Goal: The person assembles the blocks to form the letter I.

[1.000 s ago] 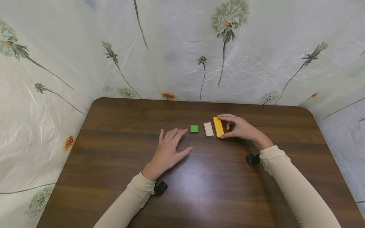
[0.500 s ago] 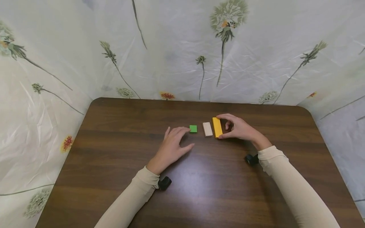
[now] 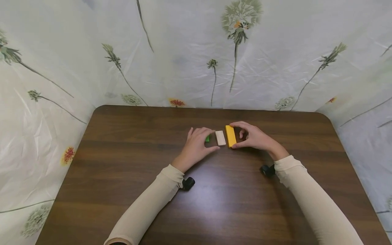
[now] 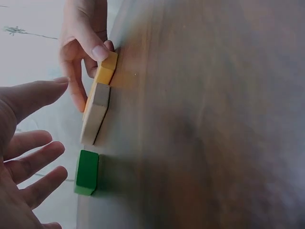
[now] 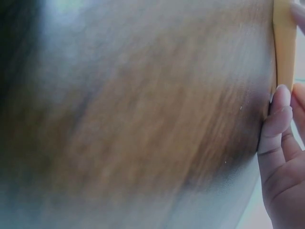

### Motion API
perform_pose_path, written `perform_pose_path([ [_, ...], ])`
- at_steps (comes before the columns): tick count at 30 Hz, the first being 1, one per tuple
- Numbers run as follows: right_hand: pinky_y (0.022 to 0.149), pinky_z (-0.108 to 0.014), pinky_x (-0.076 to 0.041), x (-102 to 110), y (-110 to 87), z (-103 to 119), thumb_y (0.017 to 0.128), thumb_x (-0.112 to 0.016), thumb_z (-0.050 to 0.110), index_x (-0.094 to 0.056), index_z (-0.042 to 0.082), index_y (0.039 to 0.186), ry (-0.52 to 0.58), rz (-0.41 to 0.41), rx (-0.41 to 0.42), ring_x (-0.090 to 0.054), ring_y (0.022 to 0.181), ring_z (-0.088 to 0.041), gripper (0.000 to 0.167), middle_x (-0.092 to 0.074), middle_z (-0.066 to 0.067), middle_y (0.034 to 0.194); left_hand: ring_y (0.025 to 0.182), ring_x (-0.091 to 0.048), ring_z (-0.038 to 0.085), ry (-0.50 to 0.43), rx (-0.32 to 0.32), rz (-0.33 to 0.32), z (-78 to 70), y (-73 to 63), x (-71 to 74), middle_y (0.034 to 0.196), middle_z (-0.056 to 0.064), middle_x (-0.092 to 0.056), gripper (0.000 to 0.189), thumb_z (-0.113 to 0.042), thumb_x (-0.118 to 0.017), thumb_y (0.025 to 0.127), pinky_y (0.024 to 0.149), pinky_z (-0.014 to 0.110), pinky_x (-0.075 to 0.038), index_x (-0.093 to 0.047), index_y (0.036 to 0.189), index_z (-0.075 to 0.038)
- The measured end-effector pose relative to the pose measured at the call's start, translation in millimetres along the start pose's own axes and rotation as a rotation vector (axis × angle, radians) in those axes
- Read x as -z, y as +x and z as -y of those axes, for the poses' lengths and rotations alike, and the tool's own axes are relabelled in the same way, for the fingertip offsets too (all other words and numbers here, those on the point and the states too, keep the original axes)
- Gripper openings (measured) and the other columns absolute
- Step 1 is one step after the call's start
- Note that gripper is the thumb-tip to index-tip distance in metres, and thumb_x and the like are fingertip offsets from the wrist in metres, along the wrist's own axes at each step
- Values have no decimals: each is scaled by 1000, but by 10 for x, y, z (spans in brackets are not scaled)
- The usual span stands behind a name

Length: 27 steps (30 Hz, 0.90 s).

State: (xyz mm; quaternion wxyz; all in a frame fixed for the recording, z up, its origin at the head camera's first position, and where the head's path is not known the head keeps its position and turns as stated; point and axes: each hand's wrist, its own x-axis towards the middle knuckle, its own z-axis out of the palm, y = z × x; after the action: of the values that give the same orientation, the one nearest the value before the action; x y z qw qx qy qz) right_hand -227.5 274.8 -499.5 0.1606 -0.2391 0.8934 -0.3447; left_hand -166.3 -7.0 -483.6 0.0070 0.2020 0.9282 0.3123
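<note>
Three wooden blocks lie in a row on the brown table. Rightmost is the long yellow block (image 3: 231, 136), whose two ends my right hand (image 3: 256, 138) pinches between thumb and forefinger. Beside it lies a shorter whitish block (image 3: 220, 139), with a narrow gap between them in the head view. My left hand (image 3: 196, 145) hovers over the small green block (image 3: 207, 139) and partly hides it there. Its thumb and forefinger are parted, their tips close to the whitish block. From the left wrist, the fingers look spread and hold nothing, with the green block (image 4: 86, 172) standing apart from them.
The dark wood table (image 3: 232, 211) has rounded far corners. Behind it hangs a pale sheet (image 3: 177, 61) with a dandelion print, which also runs along both sides. A small black device (image 3: 188, 183) sits at the left wrist, another black device (image 3: 267, 170) at the right.
My left hand has moved right and slightly away from me, from left of the green block to over it, near the whitish block. The right hand keeps its pinch on the yellow block.
</note>
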Motion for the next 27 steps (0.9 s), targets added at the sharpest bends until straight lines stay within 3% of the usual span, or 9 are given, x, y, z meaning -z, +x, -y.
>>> perform_pose_path([
  [13, 77, -24, -47, -6, 6, -10, 77, -93, 32, -52, 16, 151, 22, -6, 26, -55, 87, -19, 86, -55, -7, 139, 130, -56, 25, 18, 50, 35, -2, 227, -141, 133, 0, -65, 65, -47, -85, 83, 125, 66, -20, -66, 137, -17],
  [27, 68, -22, -45, 8, -15, 26, 77, -93, 30, -50, 16, 152, 21, 4, 13, -54, 89, -20, 87, -54, -7, 138, 134, -52, 25, 74, 89, 67, 15, 300, -199, 134, -1, -65, 66, -50, -84, 83, 125, 68, -15, -65, 139, -19],
])
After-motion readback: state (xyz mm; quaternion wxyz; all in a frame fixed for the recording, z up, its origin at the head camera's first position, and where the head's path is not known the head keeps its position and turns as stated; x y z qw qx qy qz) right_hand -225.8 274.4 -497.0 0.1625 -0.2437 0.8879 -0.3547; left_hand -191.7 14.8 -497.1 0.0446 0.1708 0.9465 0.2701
